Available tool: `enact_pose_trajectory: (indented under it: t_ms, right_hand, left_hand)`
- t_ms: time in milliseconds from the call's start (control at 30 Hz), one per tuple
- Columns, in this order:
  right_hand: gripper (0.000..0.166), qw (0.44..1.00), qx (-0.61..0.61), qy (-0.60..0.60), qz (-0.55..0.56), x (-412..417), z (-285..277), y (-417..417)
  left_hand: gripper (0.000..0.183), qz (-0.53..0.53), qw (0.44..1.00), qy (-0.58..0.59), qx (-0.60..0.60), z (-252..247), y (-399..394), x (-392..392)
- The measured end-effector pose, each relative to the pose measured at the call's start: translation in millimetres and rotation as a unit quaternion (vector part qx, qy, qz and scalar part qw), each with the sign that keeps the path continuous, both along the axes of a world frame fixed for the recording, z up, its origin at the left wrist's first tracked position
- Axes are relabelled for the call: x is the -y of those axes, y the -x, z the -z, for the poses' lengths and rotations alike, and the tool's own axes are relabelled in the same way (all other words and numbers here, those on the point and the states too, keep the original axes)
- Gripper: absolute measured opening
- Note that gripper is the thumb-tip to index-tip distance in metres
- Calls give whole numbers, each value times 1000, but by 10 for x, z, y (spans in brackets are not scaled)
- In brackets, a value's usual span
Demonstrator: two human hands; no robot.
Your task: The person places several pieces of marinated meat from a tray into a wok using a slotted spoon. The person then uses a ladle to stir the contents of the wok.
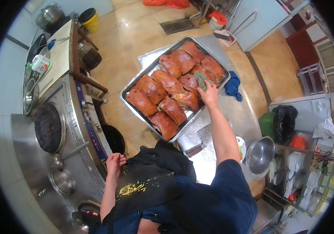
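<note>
A steel tray (146,117) holds several slabs of glossy, red-brown cooked meat (171,80), probably skin-on pork. It rests partly on a stainless steel worktable (228,122). Over the tray's right side reaches my right hand (209,93), its fingers closed around a grey-green cloth (201,80) that touches the meat. My left hand (115,163) hangs beside my black apron near the stove's front edge, fingers loosely curled. Nothing shows in it, though its palm side is partly hidden. Just right of the tray lies a crumpled blue cloth (233,87).
A stove with a blackened burner (48,127) runs along the left; a flame (92,213) glows at its lower end. A steel bowl (260,155) and a plate of food (241,148) sit at right. Shelves hold stacked plates (294,162). A dustpan (225,38) stands on the floor.
</note>
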State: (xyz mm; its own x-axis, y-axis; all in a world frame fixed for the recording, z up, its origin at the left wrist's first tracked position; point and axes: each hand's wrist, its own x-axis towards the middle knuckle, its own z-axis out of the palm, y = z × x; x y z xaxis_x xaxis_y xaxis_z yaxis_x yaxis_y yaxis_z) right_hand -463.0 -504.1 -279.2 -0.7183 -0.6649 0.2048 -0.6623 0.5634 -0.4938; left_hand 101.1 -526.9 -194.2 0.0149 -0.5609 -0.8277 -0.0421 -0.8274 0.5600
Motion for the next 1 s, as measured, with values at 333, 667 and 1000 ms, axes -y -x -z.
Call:
enact_pose_trajectory:
  t_ms: [333, 667, 1000]
  right_hand:
    - [31, 986, -83, 37, -143, 1798, 14, 357]
    - [34, 944, 145, -177, -239, 1257, -685, 269]
    - [28, 927, 141, -53, -344, 1851, -343, -146]
  left_hand:
    - [10, -27, 998, 30, 43, -249, -223, -244]
    - [11, -69, 995, 23, 61, -304, -161, -680]
    - [8, -1, 997, 41, 72, -405, 247, -372]
